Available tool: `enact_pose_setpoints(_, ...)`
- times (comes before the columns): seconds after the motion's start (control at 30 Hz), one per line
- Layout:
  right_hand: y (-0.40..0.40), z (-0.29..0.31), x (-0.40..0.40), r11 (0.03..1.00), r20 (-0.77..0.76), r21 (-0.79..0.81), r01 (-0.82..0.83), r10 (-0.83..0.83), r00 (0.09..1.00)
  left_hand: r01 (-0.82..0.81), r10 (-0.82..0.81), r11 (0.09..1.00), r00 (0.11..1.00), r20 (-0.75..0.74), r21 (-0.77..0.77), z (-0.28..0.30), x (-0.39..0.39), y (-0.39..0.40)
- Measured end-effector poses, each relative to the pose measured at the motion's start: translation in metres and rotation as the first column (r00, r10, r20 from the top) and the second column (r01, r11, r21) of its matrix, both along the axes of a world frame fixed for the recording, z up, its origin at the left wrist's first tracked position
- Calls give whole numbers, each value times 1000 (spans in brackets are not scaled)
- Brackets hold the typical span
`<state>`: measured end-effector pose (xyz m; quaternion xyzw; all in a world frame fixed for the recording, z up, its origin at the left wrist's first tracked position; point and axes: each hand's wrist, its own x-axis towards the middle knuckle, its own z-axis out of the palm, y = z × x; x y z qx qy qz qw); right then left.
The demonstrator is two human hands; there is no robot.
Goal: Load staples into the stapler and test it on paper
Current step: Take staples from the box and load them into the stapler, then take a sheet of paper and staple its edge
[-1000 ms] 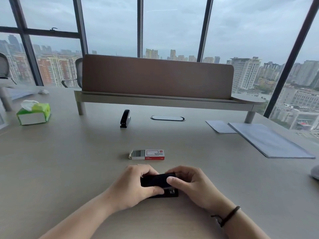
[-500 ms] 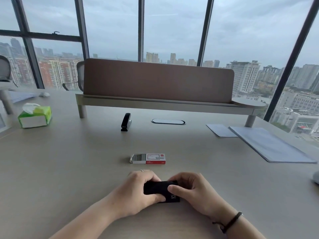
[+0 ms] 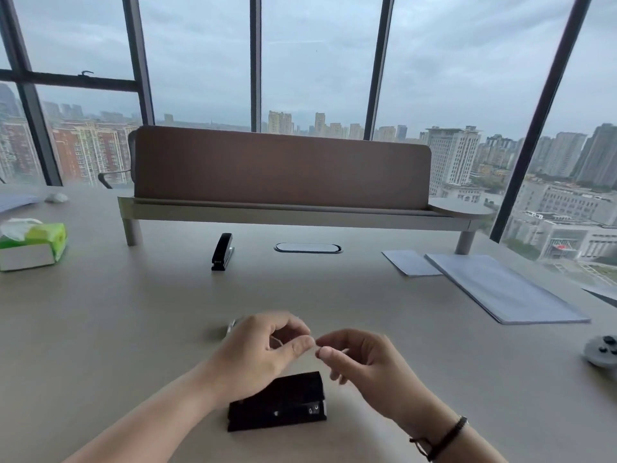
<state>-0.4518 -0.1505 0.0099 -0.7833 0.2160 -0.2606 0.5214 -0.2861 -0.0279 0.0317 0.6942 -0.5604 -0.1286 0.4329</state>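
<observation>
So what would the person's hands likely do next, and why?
Probably reach for the staple box, just visible behind the left hand. The black stapler lies on the desk, released, and both the left and right hand hover above it, fingertips nearly meeting. Whether they pinch anything is unclear.

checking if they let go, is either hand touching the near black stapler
Apart. The head view shows the left hand and right hand raised above the near black stapler, which lies alone on the desk.

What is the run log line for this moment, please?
left hand: raised, pinching | right hand: raised, pinching | stapler: on desk, released
</observation>
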Motion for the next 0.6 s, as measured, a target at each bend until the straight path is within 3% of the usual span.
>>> enact_pose_setpoints(0.3,-137,38,-19,900,68,-39,435,-432,899,-20,19,1000,994,-110,-6,31,3,-159)
enact_pose_setpoints(0.43,-210,33,-20,798,-58,-223,559,-584,810,-38,46,999,968,-245,36,34,5,-234)
enact_pose_setpoints(0.6,-283,12,-12,750,-257,-414,516,-640,724,-54,119,985,901,-417,166,11,5,-320)
